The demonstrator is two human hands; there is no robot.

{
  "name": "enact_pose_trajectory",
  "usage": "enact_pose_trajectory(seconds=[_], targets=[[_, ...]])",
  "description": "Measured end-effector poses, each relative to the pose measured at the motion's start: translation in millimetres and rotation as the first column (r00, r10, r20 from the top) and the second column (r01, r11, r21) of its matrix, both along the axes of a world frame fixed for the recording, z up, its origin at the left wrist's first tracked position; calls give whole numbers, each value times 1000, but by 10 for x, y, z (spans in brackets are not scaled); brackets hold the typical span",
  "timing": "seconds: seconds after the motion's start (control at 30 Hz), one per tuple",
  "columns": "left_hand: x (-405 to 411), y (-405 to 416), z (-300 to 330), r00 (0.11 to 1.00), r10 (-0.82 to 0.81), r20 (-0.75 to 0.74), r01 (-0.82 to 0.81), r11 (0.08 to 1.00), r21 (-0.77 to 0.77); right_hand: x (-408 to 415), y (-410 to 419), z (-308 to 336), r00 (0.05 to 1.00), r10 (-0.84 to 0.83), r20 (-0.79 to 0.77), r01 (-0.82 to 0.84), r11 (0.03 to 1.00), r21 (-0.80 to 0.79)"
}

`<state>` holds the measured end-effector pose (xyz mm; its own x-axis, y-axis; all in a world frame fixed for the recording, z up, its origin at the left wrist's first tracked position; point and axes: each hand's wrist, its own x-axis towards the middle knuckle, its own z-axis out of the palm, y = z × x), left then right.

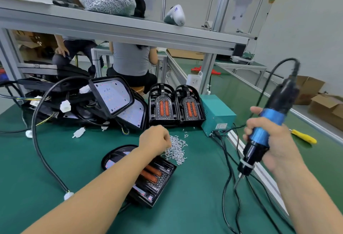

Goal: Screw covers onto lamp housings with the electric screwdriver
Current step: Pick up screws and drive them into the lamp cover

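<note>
My right hand (272,142) grips the black and blue electric screwdriver (267,126), held upright above the table's right side with its bit (238,181) pointing down. My left hand (155,140) reaches over the lamp housing, its fingers curled into the pile of small silver screws (177,149); whether it holds a screw is hidden. The lamp housing with its black cover and two orange strips (154,176) lies flat on the green mat under my left forearm.
Two finished black lamps (176,103) stand at the back, beside a teal power box (217,114). A heap of housings with white LED boards and cables (92,101) fills the back left. A yellow-handled screwdriver (304,137) lies far right. People sit beyond the bench.
</note>
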<state>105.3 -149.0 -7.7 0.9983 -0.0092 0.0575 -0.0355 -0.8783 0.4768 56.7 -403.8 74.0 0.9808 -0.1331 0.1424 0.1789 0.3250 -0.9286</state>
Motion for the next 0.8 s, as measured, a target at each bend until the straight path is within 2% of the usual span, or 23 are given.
enact_pose_trajectory(seconds=[0.03, 0.07, 0.13, 0.17, 0.27, 0.37, 0.47, 0.63, 0.8], targets=[[-30, 32, 57, 1000, 12, 6, -11, 984, -179, -31, 20, 57, 999, -35, 34, 33, 997, 65], [-86, 62, 114, 1000, 22, -15, -26, 921, -388, -64, 38, 103, 996, -69, 57, 61, 989, 132], [-245, 134, 199, 997, 20, -77, -70, 667, -742, -131, 71, 156, 991, -111, 80, 87, 962, 260], [-334, 170, 222, 994, 8, -105, -93, 527, -844, -164, 91, 163, 988, -122, 92, 87, 944, 320], [-584, 255, 250, 987, -29, -156, -147, 204, -968, -251, 210, 172, 978, -150, 147, 71, 895, 441], [-812, 304, 246, 987, -68, -146, -145, 22, -989, -306, 426, 212, 963, -156, 221, 28, 870, 492], [-999, 314, 247, 989, -85, -120, -124, -43, -991, -324, 664, 251, 950, -144, 276, -24, 850, 526], [-1199, 295, 262, 994, -77, -77, -80, -25, -997, -377, 981, 304, 945, -109, 309, -95, 811, 577], [-1320, 280, 281, 997, -78, -29, -34, -72, -997, -449, 1199, 377, 938, -72, 340, -152, 795, 587]])
